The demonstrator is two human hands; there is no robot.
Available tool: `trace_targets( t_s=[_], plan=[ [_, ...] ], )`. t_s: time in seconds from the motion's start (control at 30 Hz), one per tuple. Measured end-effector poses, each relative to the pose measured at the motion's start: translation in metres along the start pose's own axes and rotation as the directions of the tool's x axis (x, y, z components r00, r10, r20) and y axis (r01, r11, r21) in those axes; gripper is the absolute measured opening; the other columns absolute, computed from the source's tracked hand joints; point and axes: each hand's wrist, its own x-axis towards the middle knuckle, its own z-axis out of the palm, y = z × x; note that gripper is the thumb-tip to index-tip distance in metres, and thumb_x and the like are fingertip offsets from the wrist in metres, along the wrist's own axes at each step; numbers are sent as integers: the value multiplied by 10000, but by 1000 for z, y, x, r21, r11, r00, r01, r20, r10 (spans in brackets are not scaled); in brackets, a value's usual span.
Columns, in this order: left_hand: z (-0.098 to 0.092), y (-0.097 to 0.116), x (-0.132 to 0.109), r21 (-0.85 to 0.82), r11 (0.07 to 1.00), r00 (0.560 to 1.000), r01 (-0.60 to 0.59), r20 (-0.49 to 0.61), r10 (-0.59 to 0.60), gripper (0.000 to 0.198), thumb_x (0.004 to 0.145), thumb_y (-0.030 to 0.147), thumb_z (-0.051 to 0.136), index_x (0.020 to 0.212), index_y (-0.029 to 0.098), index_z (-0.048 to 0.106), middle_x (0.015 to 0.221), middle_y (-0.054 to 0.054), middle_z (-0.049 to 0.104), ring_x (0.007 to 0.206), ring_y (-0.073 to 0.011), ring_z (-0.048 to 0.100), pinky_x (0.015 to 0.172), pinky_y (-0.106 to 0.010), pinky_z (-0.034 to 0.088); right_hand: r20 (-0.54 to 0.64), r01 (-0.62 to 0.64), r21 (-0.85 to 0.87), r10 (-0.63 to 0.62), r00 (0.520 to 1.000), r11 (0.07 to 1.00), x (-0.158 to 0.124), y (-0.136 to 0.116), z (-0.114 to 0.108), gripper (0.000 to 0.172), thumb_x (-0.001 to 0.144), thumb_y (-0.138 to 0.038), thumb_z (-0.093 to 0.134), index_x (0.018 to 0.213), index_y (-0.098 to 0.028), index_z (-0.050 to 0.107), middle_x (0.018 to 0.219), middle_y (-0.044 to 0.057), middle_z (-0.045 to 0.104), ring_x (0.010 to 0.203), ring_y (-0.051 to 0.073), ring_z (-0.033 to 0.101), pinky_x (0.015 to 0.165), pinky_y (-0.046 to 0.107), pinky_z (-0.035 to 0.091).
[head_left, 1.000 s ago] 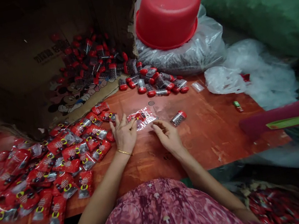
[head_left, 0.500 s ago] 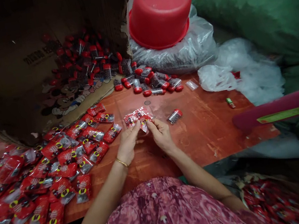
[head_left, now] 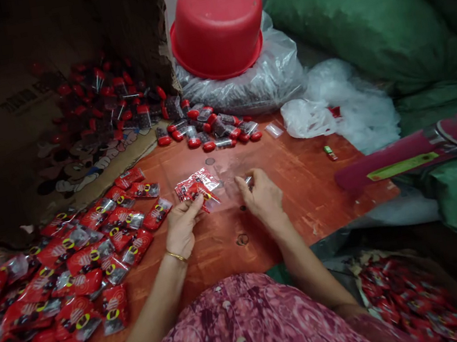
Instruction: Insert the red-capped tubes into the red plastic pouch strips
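My left hand [head_left: 182,229] pinches an empty red printed plastic bag [head_left: 196,187] and holds it just above the orange board [head_left: 303,193]. My right hand [head_left: 262,196] lies to the right of the bag with its fingers curled on a small clear tube with a red cap [head_left: 248,180], which is mostly hidden under them. A gold bangle sits on my left wrist.
Many filled red bags [head_left: 73,269] cover the board at the left. Loose red-capped tubes [head_left: 204,131] spill from a tipped cardboard box [head_left: 66,105]. Behind stand an upturned red basin [head_left: 215,20] on a plastic sack, green sacks [head_left: 353,25] and a pink roll [head_left: 419,149].
Both hands first lay open by the bag, then lifted it together. Now the right hand has let go of it and moved right onto the tube. The view has turned right.
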Motion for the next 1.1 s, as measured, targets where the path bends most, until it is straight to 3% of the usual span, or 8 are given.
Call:
trace_targets(
  t_s=[0.17,0.33,0.5,0.57,0.63,0.77,0.93,1.1],
  plan=[
    [3,-3,-3,-63,997,999,50,20,-49,388,406,385,835,598,130,614,572,21,639,533,-69,575,546,-179,458,-27,-193,-429,201,979,883,10,21,-8,573,785,-568,502,1060,-66,539,1002,226,590,915,325,576,703,374,407],
    [-1,-3,-6,-135,987,996,89,31,-85,385,417,352,841,654,137,629,607,21,656,537,-75,584,547,-179,461,29,-226,-448,266,963,865,1,28,-14,500,811,-460,514,1141,-84,505,1055,187,609,963,315,560,747,383,391],
    [-4,-4,-6,-181,977,993,112,47,-106,293,514,288,816,665,142,612,607,23,654,531,-75,587,541,-179,454,71,-180,-425,231,970,887,2,40,-15,324,780,-414,526,950,-149,599,1000,157,618,956,304,534,765,401,384],
    [-4,-4,-6,-198,971,991,133,55,-125,252,561,267,796,668,141,605,592,24,645,528,-79,587,537,-184,456,73,-137,-324,169,983,936,1,43,-13,274,770,-372,520,915,-150,588,925,138,623,901,281,546,752,391,398],
    [-5,-4,-6,-224,961,987,159,60,-149,213,606,251,771,675,145,600,587,21,640,535,-89,593,534,-193,461,108,-73,-46,77,991,996,-4,43,-11,275,780,-374,491,937,-158,557,841,95,622,806,234,568,710,357,427],
    [-8,-1,-5,-276,940,979,201,71,-189,161,660,231,736,679,154,595,566,19,630,533,-100,596,530,-207,468,220,-80,548,-51,974,832,-24,27,-17,294,774,-428,528,946,-190,535,747,11,611,611,141,566,561,263,451],
    [-10,-2,-5,-255,953,985,165,83,-148,189,635,274,753,698,148,627,622,8,662,553,-90,598,549,-196,468,364,-194,705,-114,924,682,-42,1,-31,205,746,-375,592,836,-191,580,545,-39,572,453,101,512,420,207,404],
    [-7,-6,-9,-181,981,995,65,85,-50,328,502,371,811,660,129,655,669,-6,683,586,-81,597,582,-182,459,399,-221,691,-108,911,688,-45,-10,-27,180,730,-350,610,804,-187,583,525,-44,576,422,85,495,406,195,401]
  ],
)
